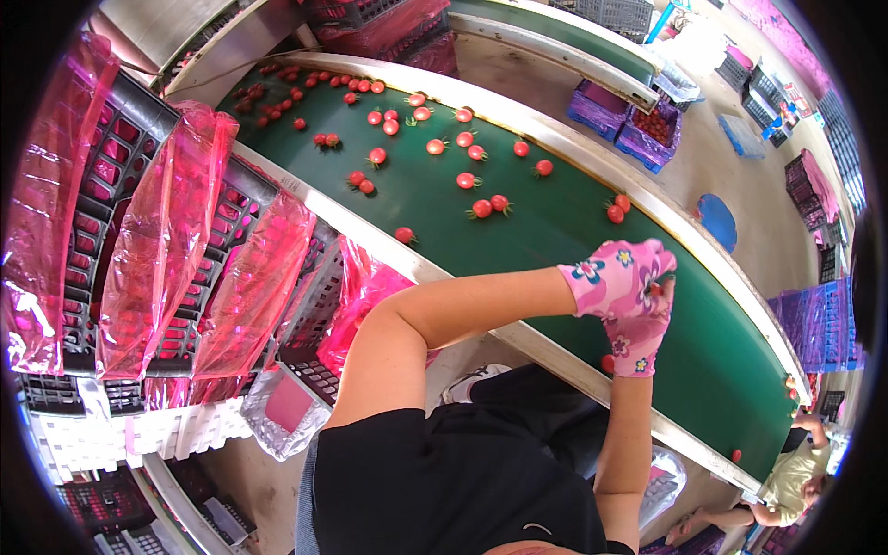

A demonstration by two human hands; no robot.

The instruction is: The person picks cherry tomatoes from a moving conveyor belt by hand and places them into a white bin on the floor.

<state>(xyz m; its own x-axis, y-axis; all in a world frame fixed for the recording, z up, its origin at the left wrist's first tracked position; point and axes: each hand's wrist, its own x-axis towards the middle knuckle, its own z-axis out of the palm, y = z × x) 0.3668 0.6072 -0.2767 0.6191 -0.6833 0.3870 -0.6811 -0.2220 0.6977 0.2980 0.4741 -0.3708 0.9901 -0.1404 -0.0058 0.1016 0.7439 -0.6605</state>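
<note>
My left hand [622,276] and my right hand [640,338], both in pink flowered gloves, meet over the green conveyor belt [546,240]. Their fingers are curled together around a small red cherry tomato [656,289], mostly hidden by the gloves. Several cherry tomatoes, many with green stems, lie scattered up the belt to the left, among them a single cherry tomato [465,180]. A pair of tomatoes [616,214] rests beyond my hands. Another tomato [608,363] sits by the near rail, beside my right wrist.
A pale rail [712,259] borders the belt's far side. Black crates [125,157] draped in pink film stand at the left. Beyond the belt are purple-lined crates [647,139] and a blue round object [716,222]. Another person [800,476] is at the belt's right end.
</note>
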